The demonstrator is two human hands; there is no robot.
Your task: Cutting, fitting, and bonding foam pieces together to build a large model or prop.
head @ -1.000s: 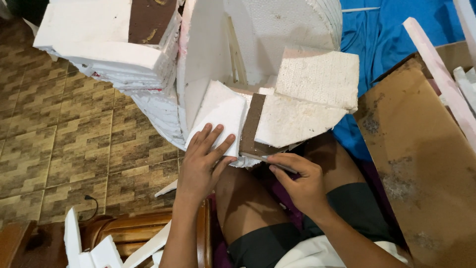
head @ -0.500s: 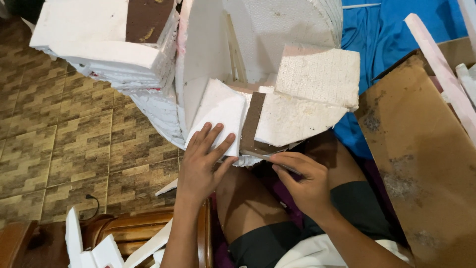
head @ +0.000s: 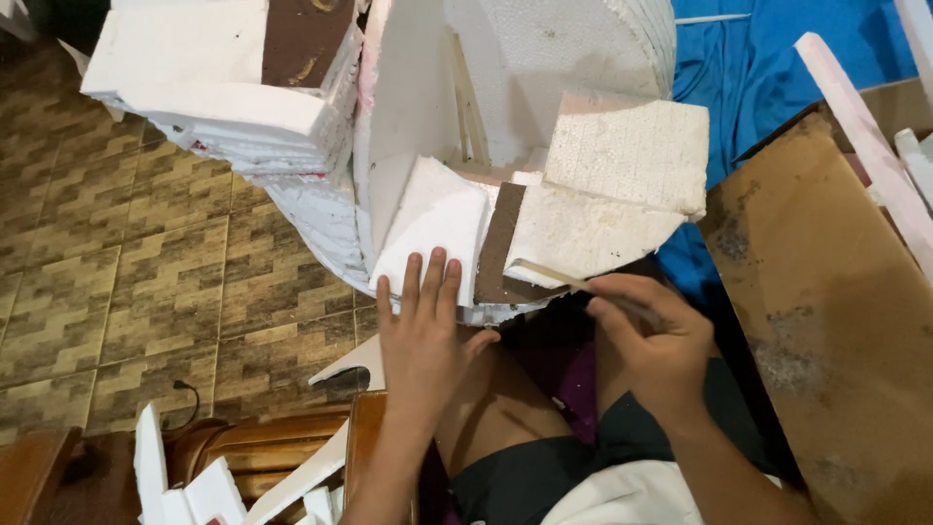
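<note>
While the left hand [head: 425, 335] lay flat and open on the white foam wedge [head: 432, 224], the right hand [head: 653, 342] gripped a thin blade [head: 556, 277] against the brown strip [head: 499, 243] at the foam stack's near edge. Risk: a slipped stroke could have reached the left fingers or the thigh [head: 505, 408] below.
</note>
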